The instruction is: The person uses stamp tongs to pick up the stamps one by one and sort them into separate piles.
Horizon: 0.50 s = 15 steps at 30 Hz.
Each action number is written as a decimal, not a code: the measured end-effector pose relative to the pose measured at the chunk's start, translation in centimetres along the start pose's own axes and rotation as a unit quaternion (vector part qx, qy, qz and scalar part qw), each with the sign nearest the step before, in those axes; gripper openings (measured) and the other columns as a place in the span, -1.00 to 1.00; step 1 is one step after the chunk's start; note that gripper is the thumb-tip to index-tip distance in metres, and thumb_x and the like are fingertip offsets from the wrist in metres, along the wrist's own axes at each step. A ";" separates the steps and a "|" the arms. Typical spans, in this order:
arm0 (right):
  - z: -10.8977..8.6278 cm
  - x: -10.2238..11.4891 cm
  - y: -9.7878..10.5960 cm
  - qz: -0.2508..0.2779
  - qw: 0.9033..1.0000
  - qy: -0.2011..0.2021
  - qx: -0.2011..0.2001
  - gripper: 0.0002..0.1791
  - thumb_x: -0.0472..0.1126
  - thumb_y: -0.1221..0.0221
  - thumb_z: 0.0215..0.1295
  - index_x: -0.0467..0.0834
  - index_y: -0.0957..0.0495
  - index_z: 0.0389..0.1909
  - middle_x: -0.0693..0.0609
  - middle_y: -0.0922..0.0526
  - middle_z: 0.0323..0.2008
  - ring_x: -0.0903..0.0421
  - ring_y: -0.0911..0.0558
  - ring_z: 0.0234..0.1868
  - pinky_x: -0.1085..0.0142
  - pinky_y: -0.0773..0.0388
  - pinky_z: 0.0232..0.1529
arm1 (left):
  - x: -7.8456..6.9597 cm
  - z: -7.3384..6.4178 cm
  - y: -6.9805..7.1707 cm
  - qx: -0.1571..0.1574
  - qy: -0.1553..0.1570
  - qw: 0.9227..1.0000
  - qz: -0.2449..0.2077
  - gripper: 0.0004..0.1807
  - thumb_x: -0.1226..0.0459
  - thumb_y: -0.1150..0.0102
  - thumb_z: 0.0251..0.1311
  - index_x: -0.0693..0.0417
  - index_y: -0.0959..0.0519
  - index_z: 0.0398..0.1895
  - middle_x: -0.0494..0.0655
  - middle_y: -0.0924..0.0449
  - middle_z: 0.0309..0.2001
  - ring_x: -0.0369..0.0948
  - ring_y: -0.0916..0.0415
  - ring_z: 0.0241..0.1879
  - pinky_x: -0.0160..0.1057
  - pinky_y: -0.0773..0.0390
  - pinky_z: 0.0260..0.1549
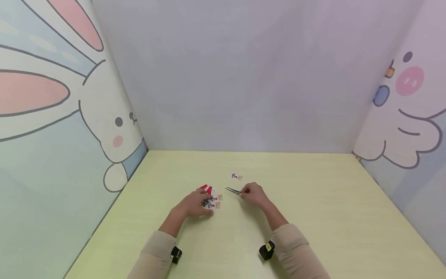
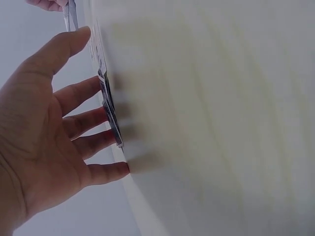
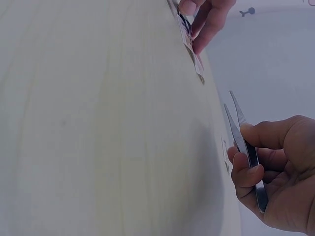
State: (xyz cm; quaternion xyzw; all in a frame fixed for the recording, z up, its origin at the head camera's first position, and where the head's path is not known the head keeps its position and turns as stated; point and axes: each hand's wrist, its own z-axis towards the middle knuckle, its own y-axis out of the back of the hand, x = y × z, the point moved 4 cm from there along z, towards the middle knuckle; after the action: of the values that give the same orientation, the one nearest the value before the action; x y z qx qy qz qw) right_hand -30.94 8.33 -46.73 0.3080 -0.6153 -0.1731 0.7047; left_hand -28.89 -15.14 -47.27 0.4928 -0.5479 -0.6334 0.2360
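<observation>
Here, tweezers (image 3: 252,154): slim tapered metal, pinched in right hand (image 1: 255,194).
Printed slips (image 1: 215,202): flat, overlapping, beneath spread left hand (image 1: 194,204).

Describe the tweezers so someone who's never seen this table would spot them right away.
Find the broad pale-yellow table, then the right hand over it. That hand pinches the tweezers, tips pointing leftward toward the cards by the left hand. They are slim, greyish and two-pronged, while the nearby cards are flat and printed.

Two hands (image 1: 195,203), one tweezer pair (image 3: 252,155), one loose card (image 1: 237,176) at its twelve o'clock, uncountable overlapping cards (image 1: 213,205), two painted animals (image 1: 106,110)
</observation>
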 end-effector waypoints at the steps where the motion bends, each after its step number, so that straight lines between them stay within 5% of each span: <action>1: 0.0 0.0 -0.1 0.000 1.000 0.000 0.001 -0.95 -0.37 -0.23 0.07 -0.29 -0.61 -0.47 0.08 -0.53 -0.57 0.18 -0.45 -0.54 0.34 -0.42 -0.48 | 0.0 0.0 0.0 0.002 0.001 1.000 0.000 -0.36 -0.03 -0.32 -0.03 0.04 -0.51 0.13 0.10 -0.34 0.14 0.04 -0.34 0.08 0.02 -0.38 0.03; 15: 0.2 0.5 -1.7 0.004 1.000 0.019 0.013 -0.92 -0.36 -0.23 0.09 -0.31 -0.59 -0.50 0.06 -0.52 -0.60 0.17 -0.43 -0.57 0.37 -0.39 -0.54 | -0.6 -0.1 0.3 0.012 0.005 1.000 0.004 -0.35 -0.02 -0.32 -0.02 0.07 -0.50 0.15 0.11 -0.34 0.16 0.06 -0.32 0.11 0.04 -0.36 0.04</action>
State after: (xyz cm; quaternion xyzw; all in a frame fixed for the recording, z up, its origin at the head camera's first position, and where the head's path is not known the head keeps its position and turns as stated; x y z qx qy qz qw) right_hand -30.85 6.69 -47.37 0.3180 -0.6056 -0.1559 0.7126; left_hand -28.66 -14.80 -46.77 0.4969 -0.5560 -0.6232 0.2356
